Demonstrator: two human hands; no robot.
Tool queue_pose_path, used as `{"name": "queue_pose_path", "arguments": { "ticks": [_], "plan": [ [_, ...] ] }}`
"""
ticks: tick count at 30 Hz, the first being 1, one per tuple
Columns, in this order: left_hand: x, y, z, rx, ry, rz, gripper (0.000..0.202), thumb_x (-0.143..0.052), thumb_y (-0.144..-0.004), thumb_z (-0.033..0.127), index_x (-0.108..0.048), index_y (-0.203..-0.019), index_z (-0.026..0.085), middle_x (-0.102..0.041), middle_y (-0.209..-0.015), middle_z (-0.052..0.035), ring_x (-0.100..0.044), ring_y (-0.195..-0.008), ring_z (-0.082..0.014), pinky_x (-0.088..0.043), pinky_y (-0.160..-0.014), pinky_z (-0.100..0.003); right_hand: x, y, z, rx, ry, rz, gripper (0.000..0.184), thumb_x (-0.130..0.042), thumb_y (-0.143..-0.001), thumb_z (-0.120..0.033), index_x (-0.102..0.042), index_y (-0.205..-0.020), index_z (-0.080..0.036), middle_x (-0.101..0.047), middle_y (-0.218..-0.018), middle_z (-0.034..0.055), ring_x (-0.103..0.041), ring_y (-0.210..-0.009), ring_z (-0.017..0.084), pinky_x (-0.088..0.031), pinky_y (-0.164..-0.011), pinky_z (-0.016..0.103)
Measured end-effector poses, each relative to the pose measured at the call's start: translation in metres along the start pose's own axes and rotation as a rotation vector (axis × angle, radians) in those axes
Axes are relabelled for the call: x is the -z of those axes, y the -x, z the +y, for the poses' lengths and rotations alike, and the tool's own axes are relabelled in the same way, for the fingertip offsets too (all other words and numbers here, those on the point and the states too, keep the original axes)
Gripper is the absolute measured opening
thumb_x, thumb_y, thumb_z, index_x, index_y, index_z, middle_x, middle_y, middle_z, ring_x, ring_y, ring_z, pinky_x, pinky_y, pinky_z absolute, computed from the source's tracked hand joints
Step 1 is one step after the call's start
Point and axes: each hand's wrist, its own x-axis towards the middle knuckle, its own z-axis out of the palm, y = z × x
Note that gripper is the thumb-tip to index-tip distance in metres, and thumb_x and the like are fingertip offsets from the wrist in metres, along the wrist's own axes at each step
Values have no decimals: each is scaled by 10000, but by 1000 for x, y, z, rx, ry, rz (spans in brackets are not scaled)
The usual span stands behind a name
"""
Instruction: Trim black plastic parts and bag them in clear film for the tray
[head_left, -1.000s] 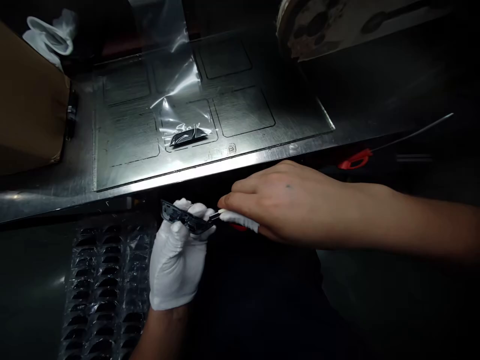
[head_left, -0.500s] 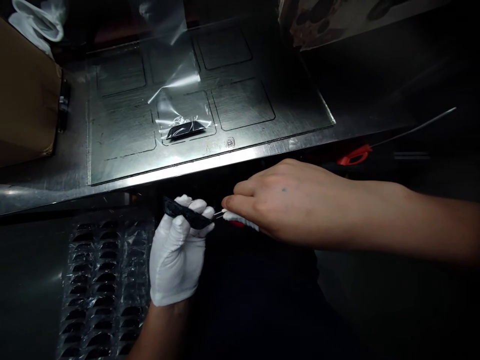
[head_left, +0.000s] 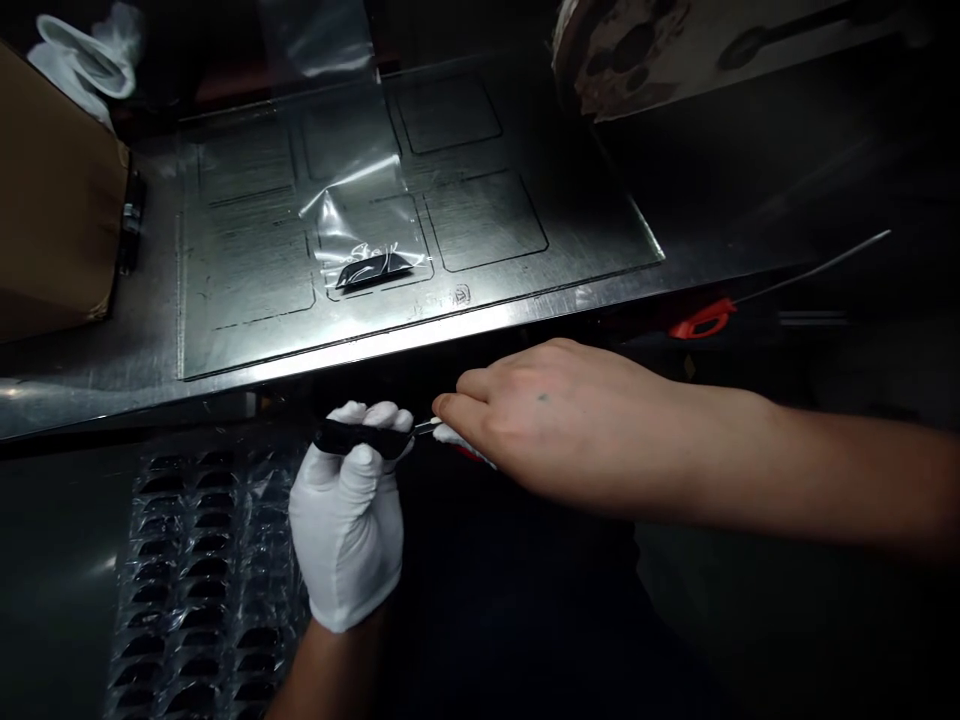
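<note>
My left hand [head_left: 349,545], in a white cotton glove, is closed around a dark, slim, curved plastic-looking part [head_left: 364,438], with the thumb on its near side. My right hand [head_left: 562,420] is bare and closed on a thin metal-tipped tool [head_left: 425,427]. The tool's tip points left and meets or nearly meets the right end of the dark part; I cannot tell which. White material and a bit of red show under the right fingers. The tool's kind is mostly hidden by them.
On the metal bench [head_left: 247,375], a clear plastic bag [head_left: 367,215] holds another dark part. A cardboard box [head_left: 60,200] stands left. At lower left lies a clear tray [head_left: 251,570] with several dark parts. A red-handled tool [head_left: 705,320] with a long thin rod juts out right.
Both hands have shifted slightly left and down in view. The dark part has turned from sloping to nearly level. Both hands keep hold of what they held.
</note>
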Motion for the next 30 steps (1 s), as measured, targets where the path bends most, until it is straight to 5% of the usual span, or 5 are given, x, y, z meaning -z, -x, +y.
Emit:
{"name": "queue_pose_path", "arguments": {
  "ticks": [10, 20, 26, 28, 30],
  "plan": [
    [3, 2, -3, -34, 20, -21, 215, -737, -908, 197, -728, -1121, 225, -780, -1051, -9, -744, -1002, -166, -611, -977, -322, 0, 3, 5, 11, -71, 53, 278, -557, -950, -113, -715, -1167, -185, -726, -942, 42, -666, -752, 219, -404, -584, 306],
    [-1, -3, 7, 239, 301, -205, 288, -793, -861, 363, -684, -1123, 312, -687, -1071, 45, -691, -944, -109, -630, -812, -237, -36, 19, 155, -535, -6, 725, 489, -384, -996, -157, -600, -1428, -82, -622, -1355, 182, -548, -1238, 315, -443, -990, 438],
    [-16, -9, -3, 295, 223, -233, 263, -776, -870, 379, -690, -1113, 328, -703, -1107, 43, -695, -928, -112, -618, -794, -232, -75, 44, 109, -370, -263, 1087, 336, -514, -1002, -239, -655, -1306, -207, -639, -1324, 131, -576, -1232, 291, -489, -1020, 486],
    [-19, -12, -9, 308, 123, -219, 260, -775, -866, 391, -700, -1108, 332, -730, -1057, 39, -717, -949, -142, -624, -818, -256, -112, 57, 87, -298, -514, 999, 227, -548, -992, -260, -712, -1135, -194, -714, -1094, 89, -669, -1032, 228, -535, -932, 372],
    [-17, -16, -17, 361, -38, -201, 296, -802, -837, 381, -712, -1111, 313, -761, -1022, 16, -736, -996, -192, -622, -889, -306, -151, 66, 81, -543, -726, 804, 211, -533, -1000, -266, -714, -1076, -190, -732, -987, 54, -696, -909, 187, -549, -842, 291]
  ]
}}
